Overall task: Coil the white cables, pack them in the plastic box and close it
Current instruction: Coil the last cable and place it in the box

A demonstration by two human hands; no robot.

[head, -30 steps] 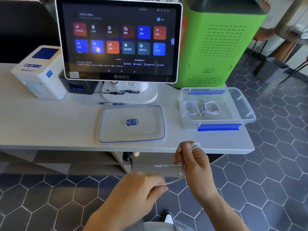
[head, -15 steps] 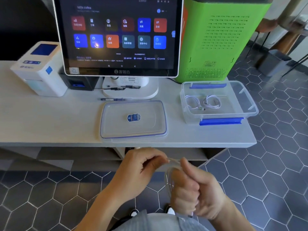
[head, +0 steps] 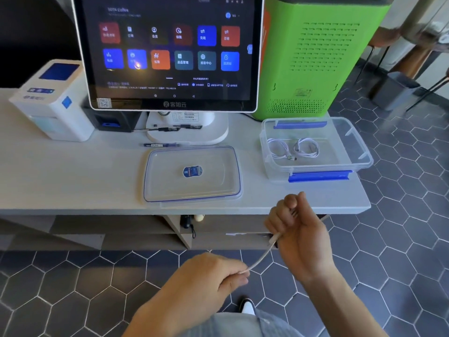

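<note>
Hands have spread apart again: right hand (head: 297, 235) clenching the coil, left hand (head: 209, 278) pinching the white cable (head: 261, 257) taut, winding continuing.

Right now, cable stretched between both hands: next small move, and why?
Probably wrap the next loop: the left hand pinches the loose end of the cable, the right hand grips its other part, and a straight stretch remains between them. The box is open, with coiled cables inside.
</note>
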